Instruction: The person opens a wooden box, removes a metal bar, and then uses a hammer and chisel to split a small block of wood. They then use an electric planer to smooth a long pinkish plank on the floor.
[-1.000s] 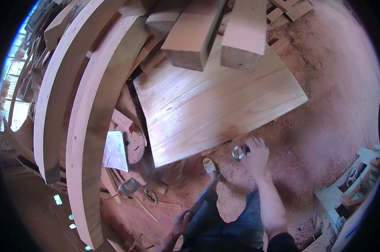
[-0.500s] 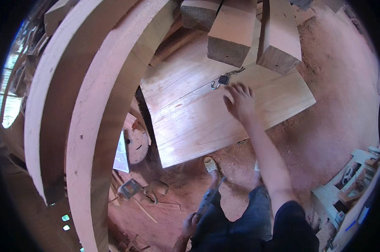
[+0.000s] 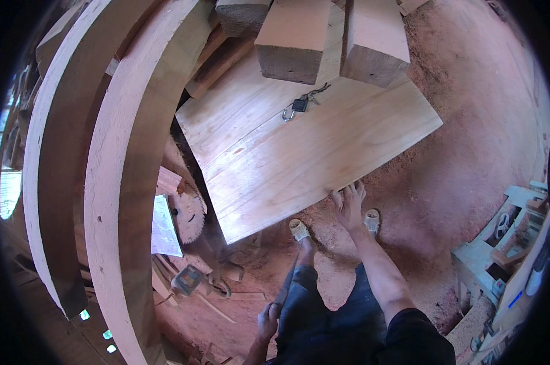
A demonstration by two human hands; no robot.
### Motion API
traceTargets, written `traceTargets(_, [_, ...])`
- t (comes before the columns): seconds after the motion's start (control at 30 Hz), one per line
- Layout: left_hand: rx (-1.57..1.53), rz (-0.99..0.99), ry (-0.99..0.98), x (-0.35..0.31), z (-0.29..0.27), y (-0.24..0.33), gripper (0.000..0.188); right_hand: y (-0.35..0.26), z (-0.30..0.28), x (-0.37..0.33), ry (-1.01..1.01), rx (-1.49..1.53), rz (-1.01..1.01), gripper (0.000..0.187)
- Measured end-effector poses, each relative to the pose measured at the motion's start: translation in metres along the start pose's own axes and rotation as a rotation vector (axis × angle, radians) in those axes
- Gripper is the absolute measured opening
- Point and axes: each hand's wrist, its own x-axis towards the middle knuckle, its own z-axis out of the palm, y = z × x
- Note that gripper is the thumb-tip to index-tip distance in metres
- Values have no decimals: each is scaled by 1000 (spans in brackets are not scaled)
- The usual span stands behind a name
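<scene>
My right hand (image 3: 349, 205) reaches to the near edge of a wide wooden panel (image 3: 287, 176), its fingers outstretched and slightly apart at that edge. Below and to the left, my left hand (image 3: 267, 321) is closed around a long, thin, dark tool (image 3: 285, 286) that points up and away beside my leg; its exact kind is unclear. Farther back on the panel lies a black padlock (image 3: 300, 104) with its shackle open. A small bunch of keys (image 3: 317, 92) is beside it.
Thick timber beams (image 3: 292, 45) rest over the panel's far end. Large curved wooden pieces (image 3: 107, 182) rise at left. A circular saw blade (image 3: 188, 216) and a grey device (image 3: 188, 280) sit below them. A machine bench (image 3: 487, 243) stands right; sawdust covers the floor.
My right hand has drawn back from near the padlock to the panel's near edge. My left hand still holds the tool, now slightly lower and to the left. The view has shifted.
</scene>
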Motion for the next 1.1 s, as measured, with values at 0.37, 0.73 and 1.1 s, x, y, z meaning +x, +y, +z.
traceTargets(0.37, [180, 25, -18, -5, 21, 27, 40, -47, -31, 14, -117, 88, 343, 50])
traceTargets(0.73, [343, 181, -47, -4, 17, 50, 41, -47, -75, -5, -18, -245, 391, 60])
traceTargets(1.1, [579, 654, -1073, 59, 56, 227, 28, -71, -166, -239, -535, -152, 113, 54])
